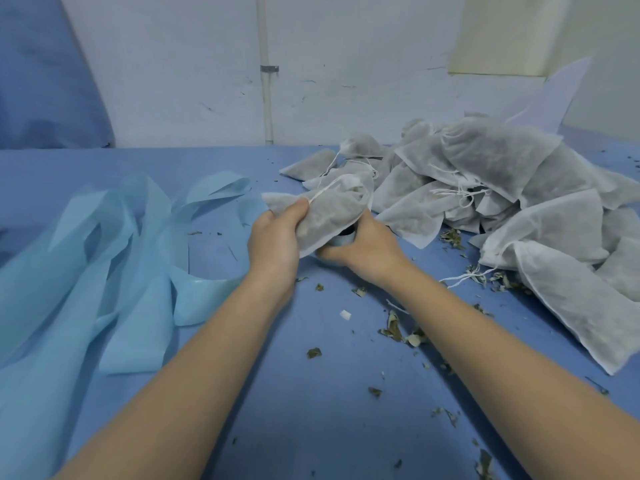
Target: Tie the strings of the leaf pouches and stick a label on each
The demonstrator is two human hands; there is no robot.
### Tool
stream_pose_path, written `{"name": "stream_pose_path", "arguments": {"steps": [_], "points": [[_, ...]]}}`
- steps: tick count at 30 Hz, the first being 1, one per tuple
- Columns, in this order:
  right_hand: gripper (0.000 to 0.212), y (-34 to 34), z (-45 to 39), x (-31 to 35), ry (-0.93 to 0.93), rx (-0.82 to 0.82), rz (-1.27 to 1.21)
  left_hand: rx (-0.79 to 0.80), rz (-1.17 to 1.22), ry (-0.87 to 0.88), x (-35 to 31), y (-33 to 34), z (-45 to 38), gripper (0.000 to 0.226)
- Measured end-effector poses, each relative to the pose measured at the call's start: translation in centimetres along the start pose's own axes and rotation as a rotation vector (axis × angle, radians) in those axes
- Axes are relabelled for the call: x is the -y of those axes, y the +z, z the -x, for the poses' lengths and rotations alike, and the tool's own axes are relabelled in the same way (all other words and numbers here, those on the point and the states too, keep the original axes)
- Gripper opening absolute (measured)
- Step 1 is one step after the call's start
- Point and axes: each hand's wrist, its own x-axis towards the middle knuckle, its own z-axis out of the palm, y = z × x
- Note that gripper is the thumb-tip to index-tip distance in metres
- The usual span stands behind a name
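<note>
A white mesh leaf pouch (330, 211) is held over the blue table at centre. My left hand (277, 242) grips its left end, thumb on top near the white drawstring (323, 194). My right hand (367, 245) curls around a light blue label roll (341, 239) beneath the pouch; most of the roll is hidden by the pouch and my fingers. A large pile of similar filled pouches (502, 188) with loose white strings lies to the right.
Long strips of light blue backing paper (121, 265) lie curled on the left of the blue table (311, 393). Dried leaf scraps (398, 330) are scattered at centre right. A white wall with a vertical pipe (266, 81) stands behind.
</note>
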Motion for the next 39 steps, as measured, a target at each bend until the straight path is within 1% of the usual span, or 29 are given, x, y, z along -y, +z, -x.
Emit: {"name": "stream_pose_path", "arguments": {"steps": [2, 4, 6, 8, 13, 15, 19, 22, 25, 29, 31, 33, 36, 37, 39], "points": [[0.069, -0.3, 0.4, -0.3, 0.037, -0.009, -0.072, -0.014, -0.034, -0.003, 0.1, 0.0, -0.2, 0.035], [0.075, -1.0, 1.0, -0.6, 0.070, 0.022, -0.147, -0.033, -0.052, -0.007, 0.1, 0.0, -0.4, 0.035], [0.076, -1.9, 1.4, -1.2, 0.088, 0.041, -0.236, -0.048, -0.064, -0.005, 0.1, 0.0, -0.4, 0.034], [0.066, -2.5, 1.8, -1.7, 0.066, 0.011, -0.268, -0.056, -0.090, 0.008, 0.2, 0.0, -0.4, 0.034], [0.034, -1.9, 2.4, -1.5, -0.016, -0.114, -0.218, -0.082, -0.141, 0.057, 0.2, 0.2, -0.4, 0.035], [0.025, -1.6, 2.3, -1.4, -0.042, -0.159, -0.209, -0.095, -0.164, 0.082, 0.4, 0.3, -0.2, 0.033], [0.016, -1.5, 2.2, -1.5, -0.038, -0.206, -0.197, -0.111, -0.228, 0.126, 0.6, 0.6, 0.2, 0.020], [0.011, -1.5, 2.1, -1.4, -0.034, -0.242, -0.184, -0.128, -0.308, 0.146, 0.6, 0.8, 0.3, 0.027], [0.010, -1.4, 2.2, -1.3, -0.035, -0.262, -0.152, -0.133, -0.324, 0.147, 0.6, 0.9, 0.3, 0.026], [0.012, -1.3, 2.9, -1.1, -0.104, -0.228, 0.014, -0.119, -0.296, 0.150, 0.6, 0.9, 0.3, 0.022], [0.015, -1.5, 3.3, -0.9, -0.152, -0.160, 0.116, -0.113, -0.286, 0.145, 0.5, 1.0, 0.3, 0.023], [0.016, -1.7, 3.7, -0.6, -0.182, -0.050, 0.182, -0.104, -0.286, 0.137, 0.6, 0.9, 0.3, 0.023], [0.017, -2.1, 4.3, 0.2, -0.206, 0.096, 0.225, -0.093, -0.303, 0.147, 0.5, 0.8, 0.3, 0.027], [0.019, -2.5, 4.4, 0.6, -0.214, 0.107, 0.212, -0.090, -0.301, 0.157, 0.5, 0.7, 0.3, 0.028], [0.021, -3.2, 4.6, 1.3, -0.237, 0.068, 0.141, -0.073, -0.277, 0.191, 0.5, 0.6, 0.4, 0.028]]}}
